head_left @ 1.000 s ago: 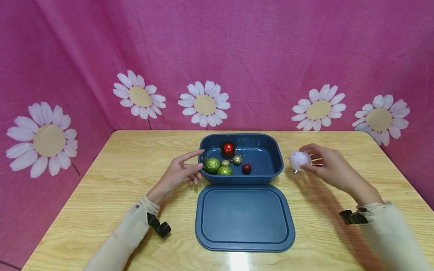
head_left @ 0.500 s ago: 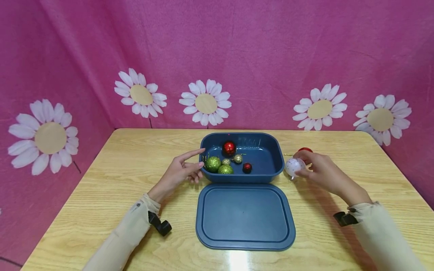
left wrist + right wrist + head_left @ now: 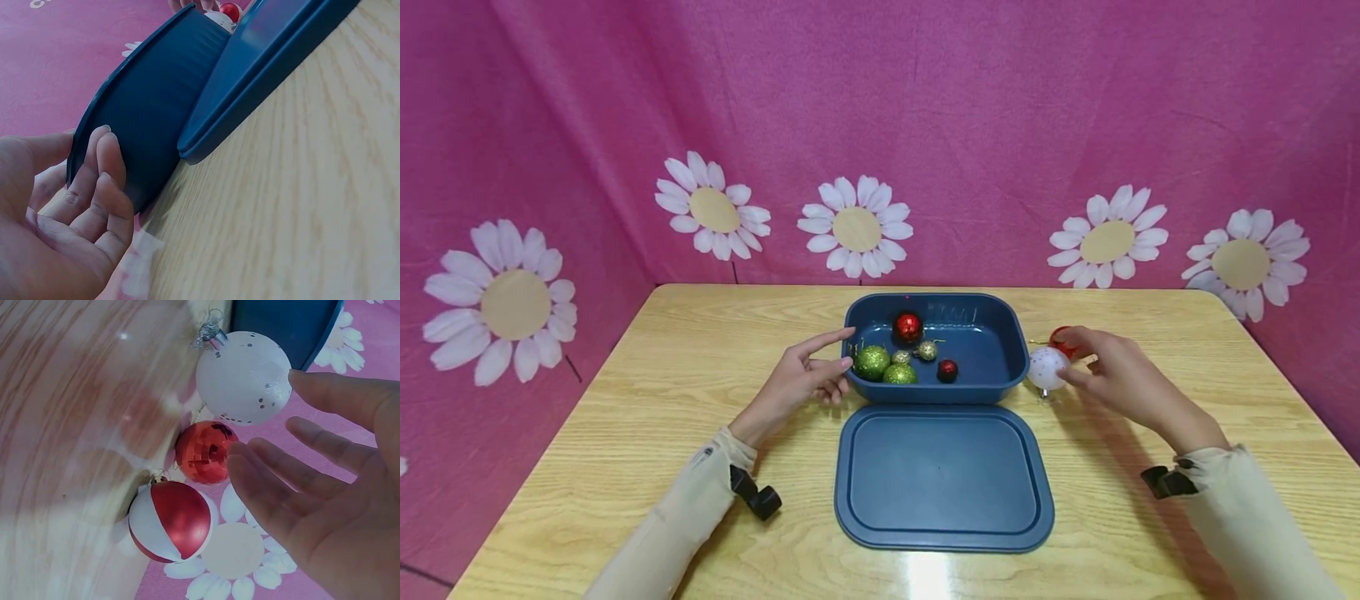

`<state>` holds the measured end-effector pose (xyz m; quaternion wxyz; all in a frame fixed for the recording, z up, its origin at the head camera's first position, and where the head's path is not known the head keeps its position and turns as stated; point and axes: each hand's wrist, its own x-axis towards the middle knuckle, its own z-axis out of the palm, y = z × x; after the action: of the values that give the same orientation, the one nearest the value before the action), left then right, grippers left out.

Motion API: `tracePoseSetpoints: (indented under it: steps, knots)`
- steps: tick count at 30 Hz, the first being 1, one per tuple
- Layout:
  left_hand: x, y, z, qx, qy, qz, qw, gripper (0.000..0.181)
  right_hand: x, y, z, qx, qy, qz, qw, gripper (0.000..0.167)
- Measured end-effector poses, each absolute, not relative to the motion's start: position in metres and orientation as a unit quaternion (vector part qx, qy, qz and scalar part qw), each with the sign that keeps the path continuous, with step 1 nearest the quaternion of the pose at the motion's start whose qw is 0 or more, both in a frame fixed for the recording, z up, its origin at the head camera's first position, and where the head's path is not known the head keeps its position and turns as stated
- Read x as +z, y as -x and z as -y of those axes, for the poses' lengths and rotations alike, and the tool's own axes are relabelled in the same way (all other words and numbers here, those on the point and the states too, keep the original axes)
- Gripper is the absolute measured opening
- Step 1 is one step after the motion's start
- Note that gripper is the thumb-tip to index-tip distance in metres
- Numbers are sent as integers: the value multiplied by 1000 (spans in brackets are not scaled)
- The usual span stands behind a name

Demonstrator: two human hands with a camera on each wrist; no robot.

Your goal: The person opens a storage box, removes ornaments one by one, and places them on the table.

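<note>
A blue rectangular box [image 3: 985, 350] holds several baubles: a shiny red one [image 3: 907, 327], green glitter ones [image 3: 872, 363], small gold ones [image 3: 927, 350] and a small dark red one [image 3: 947, 370]. My left hand [image 3: 793, 379] touches its left rim with thumb and index finger extended, other fingers loosely curled. Against the box's right side lies a white speckled bauble [image 3: 244, 378]. Behind it sits a red mirrored bauble [image 3: 205, 452]. My right hand [image 3: 1120, 371] has its fingertips at the red mirrored bauble, thumb beside the white one; whether they touch is hard to tell.
The blue lid [image 3: 943, 479] lies flat in front of the box. A red-and-white bauble [image 3: 172, 522] lies beyond the red one, hidden by my hand in the head view. A pink flowered cloth [image 3: 970, 142] hangs behind the wooden table [image 3: 737, 325].
My right hand has brought the white bauble left and down beside the box, let go of it, and shifted to the red mirrored bauble. The left hand has stayed at the box rim.
</note>
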<state>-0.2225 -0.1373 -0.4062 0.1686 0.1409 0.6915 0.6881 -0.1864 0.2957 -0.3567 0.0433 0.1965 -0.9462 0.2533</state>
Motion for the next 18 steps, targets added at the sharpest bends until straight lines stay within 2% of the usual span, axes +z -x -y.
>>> tracePoseSetpoints:
  steps: [18]
  knots:
    - [-408, 223, 138, 688, -151, -691, 164, 56, -341, 172, -266, 238, -221, 938, 123, 36]
